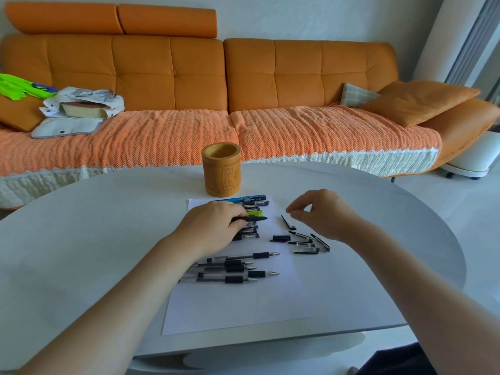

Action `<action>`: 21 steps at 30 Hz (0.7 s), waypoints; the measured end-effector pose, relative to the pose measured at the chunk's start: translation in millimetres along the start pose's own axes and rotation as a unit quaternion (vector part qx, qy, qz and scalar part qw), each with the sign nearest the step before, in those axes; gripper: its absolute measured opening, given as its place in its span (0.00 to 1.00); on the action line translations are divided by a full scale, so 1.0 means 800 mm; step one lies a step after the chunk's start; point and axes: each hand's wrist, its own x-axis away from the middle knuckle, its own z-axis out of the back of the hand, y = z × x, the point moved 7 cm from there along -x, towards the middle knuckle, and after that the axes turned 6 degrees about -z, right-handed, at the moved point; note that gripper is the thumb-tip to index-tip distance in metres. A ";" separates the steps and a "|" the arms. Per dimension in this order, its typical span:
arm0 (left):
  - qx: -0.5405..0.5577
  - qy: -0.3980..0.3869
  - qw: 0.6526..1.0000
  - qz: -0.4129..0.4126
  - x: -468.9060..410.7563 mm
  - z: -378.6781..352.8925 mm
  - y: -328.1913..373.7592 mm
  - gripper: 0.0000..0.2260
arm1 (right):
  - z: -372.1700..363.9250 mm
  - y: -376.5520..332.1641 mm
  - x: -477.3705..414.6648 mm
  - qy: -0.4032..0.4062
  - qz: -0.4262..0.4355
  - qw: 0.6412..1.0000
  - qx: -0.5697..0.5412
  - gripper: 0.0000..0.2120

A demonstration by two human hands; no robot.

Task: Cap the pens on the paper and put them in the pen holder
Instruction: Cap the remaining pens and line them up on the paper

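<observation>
A white sheet of paper (238,304) lies on the table with several uncapped pens (238,266) in a row across its middle. More pens, one green (255,212) and one blue (243,199), lie at its far end. My left hand (213,226) rests there, shut on a black pen (254,218) whose tip points right. Several loose caps (300,240) lie at the paper's right edge. My right hand (322,212) hovers just above them, thumb and forefinger apart, holding nothing. The bamboo pen holder (221,169) stands upright beyond the paper.
The white oval table (94,239) ends close behind the holder. An orange sofa (216,90) with a knitted cover runs along the back, carrying a bag with a book (81,106) at left and cushions (416,101) at right.
</observation>
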 end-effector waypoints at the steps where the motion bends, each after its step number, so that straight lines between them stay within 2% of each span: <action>1: 0.002 0.001 1.000 -0.002 -0.002 -0.002 0.003 0.10 | -0.003 0.001 0.003 -0.017 0.001 1.000 0.016 0.03; 7: 0.009 -0.003 1.000 0.001 -0.007 -0.010 0.012 0.09 | -0.031 -0.013 0.013 -0.056 0.037 0.991 0.117 0.09; 11: 0.001 0.003 1.000 0.006 -0.005 -0.008 0.007 0.09 | -0.042 -0.019 0.017 -0.070 0.062 0.983 0.158 0.08; 21: 0.016 0.020 1.000 0.007 -0.002 0.002 -0.003 0.11 | -0.026 -0.021 0.014 -0.030 0.039 0.999 0.021 0.02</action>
